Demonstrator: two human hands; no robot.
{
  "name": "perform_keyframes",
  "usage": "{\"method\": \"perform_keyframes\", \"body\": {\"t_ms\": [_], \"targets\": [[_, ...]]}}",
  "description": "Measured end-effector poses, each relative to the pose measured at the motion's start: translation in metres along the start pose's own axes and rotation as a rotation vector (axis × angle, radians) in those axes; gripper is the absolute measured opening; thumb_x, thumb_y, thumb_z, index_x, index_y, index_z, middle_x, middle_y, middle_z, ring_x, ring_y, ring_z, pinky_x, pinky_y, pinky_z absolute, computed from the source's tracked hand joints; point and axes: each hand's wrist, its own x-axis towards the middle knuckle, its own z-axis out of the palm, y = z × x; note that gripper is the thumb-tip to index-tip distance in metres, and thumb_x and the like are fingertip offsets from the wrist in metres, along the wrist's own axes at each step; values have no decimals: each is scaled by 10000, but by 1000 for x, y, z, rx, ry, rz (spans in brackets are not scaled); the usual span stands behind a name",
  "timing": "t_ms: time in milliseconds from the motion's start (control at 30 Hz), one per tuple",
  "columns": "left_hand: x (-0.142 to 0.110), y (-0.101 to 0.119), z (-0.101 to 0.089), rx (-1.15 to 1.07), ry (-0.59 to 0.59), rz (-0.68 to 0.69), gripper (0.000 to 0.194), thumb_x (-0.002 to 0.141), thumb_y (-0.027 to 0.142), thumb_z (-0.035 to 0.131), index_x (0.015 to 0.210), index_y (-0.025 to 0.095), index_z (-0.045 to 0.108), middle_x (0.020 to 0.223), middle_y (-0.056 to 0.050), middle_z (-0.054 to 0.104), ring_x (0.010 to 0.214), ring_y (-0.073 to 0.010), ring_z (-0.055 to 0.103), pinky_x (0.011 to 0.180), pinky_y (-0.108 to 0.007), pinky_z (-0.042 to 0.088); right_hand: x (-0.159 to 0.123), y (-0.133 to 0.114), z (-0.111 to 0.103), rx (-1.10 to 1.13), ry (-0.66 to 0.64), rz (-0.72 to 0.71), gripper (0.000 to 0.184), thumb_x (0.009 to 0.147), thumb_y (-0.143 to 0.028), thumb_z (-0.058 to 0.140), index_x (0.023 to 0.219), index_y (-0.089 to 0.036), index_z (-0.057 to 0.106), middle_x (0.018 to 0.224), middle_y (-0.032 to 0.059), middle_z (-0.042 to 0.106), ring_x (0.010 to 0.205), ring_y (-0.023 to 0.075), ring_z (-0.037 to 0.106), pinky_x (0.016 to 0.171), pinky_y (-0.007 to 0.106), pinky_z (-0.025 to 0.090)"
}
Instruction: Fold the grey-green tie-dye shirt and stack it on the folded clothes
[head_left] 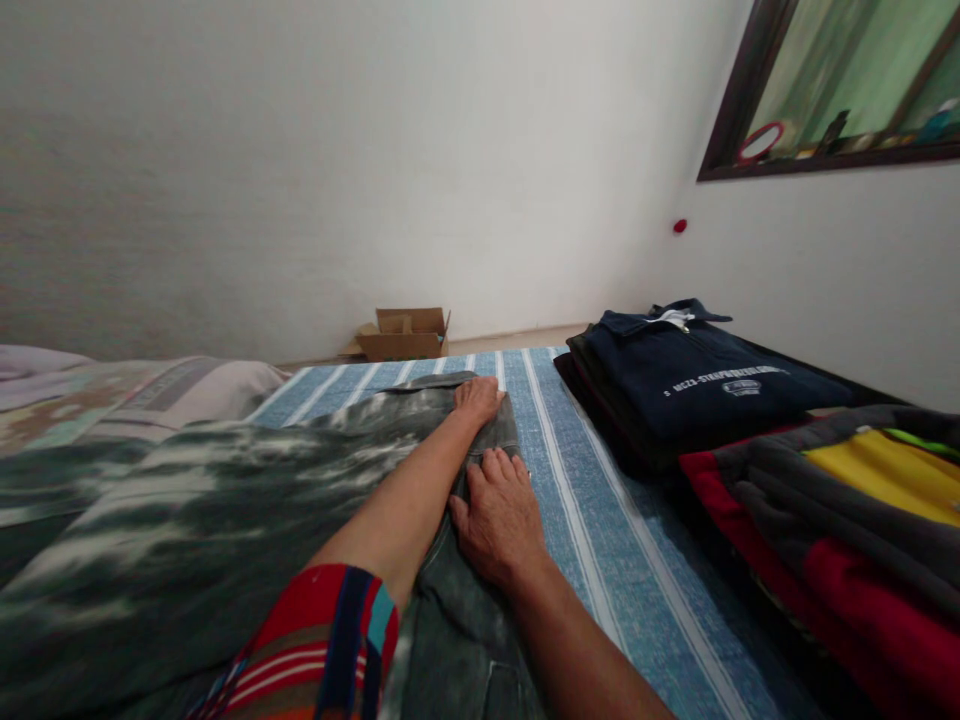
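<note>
A grey-green washed denim garment (225, 540) lies spread over a blue and white striped bed sheet (600, 520). My left hand (477, 396) reaches far forward and rests flat on the garment's far edge, fingers stretched out. Closer in, my right hand (499, 515) presses palm-down on the same garment, fingers apart. Neither hand grips anything. A red striped sleeve (315, 650) covers my left upper arm.
To the right sits a folded navy shirt (697, 380) on a dark stack, and nearer a pile of red, grey and yellow clothes (847, 520). A cardboard box (405, 333) stands on the floor by the white wall. Pillows (112, 400) lie at left. A window (840, 90) is upper right.
</note>
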Motion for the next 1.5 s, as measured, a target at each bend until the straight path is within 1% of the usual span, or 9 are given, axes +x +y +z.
{"method": "perform_keyframes", "body": {"t_ms": [167,300,467,767,933,1067,1200,1367,1500], "targets": [[4,-15,-17,-31,-89,79,424,853,482,440,867,154,709,943,-107,697,892,-231,632,740,-274,449,0,-1,-2,20,-9,6,387,886,-393,472,1149,-128,576,1337,159,474,1300,287,333,1093,454,198],[1,-34,-32,-41,-181,192,374,828,438,477,756,165,723,790,-34,702,762,-161,619,657,-209,416,-1,-1,-4,29,-19,10,394,891,-388,464,1161,-122,570,1343,162,469,1306,284,326,1097,451,192],[-5,-48,-37,7,-206,175,329,754,449,547,660,181,713,661,-28,674,715,-180,611,641,-227,419,-1,-2,-6,32,-33,10,396,896,-386,454,1157,-112,571,1345,168,466,1305,292,327,1097,450,191],[-18,-41,-29,108,-48,7,251,779,409,576,852,200,695,853,-90,679,897,-263,616,775,-318,452,-1,-2,-7,25,-23,11,386,895,-387,454,1152,-126,577,1339,153,475,1302,290,332,1096,444,193],[-40,-17,-27,147,75,181,238,889,183,412,994,149,623,1085,-142,595,1122,-289,480,949,-405,366,-1,-2,-5,32,-23,14,399,890,-390,461,1164,-120,569,1348,164,464,1307,284,319,1093,447,193],[-47,1,-17,136,17,323,237,872,90,399,922,139,625,1020,-112,601,1040,-232,508,887,-329,416,0,-1,-5,30,-24,15,404,886,-388,461,1169,-119,569,1324,159,480,1285,287,338,1091,448,194],[-44,3,-3,123,13,296,282,865,55,359,976,139,604,1053,-109,593,997,-223,530,819,-318,446,0,-1,-6,32,-8,12,390,881,-382,472,1161,-127,570,1285,142,503,1257,282,358,1089,438,196],[-37,-11,12,77,5,338,334,900,135,349,1168,212,533,1296,-63,511,1149,-197,485,930,-319,403,0,-2,-7,17,-2,6,342,876,-384,487,1099,-144,587,1259,138,511,1240,268,364,1082,432,202],[-33,-18,17,49,-47,373,341,922,230,361,1226,193,510,1388,-74,451,1274,-184,394,1033,-324,320,0,-2,-7,8,1,5,331,879,-386,480,1079,-149,593,1248,133,513,1230,271,370,1081,435,202]]}}
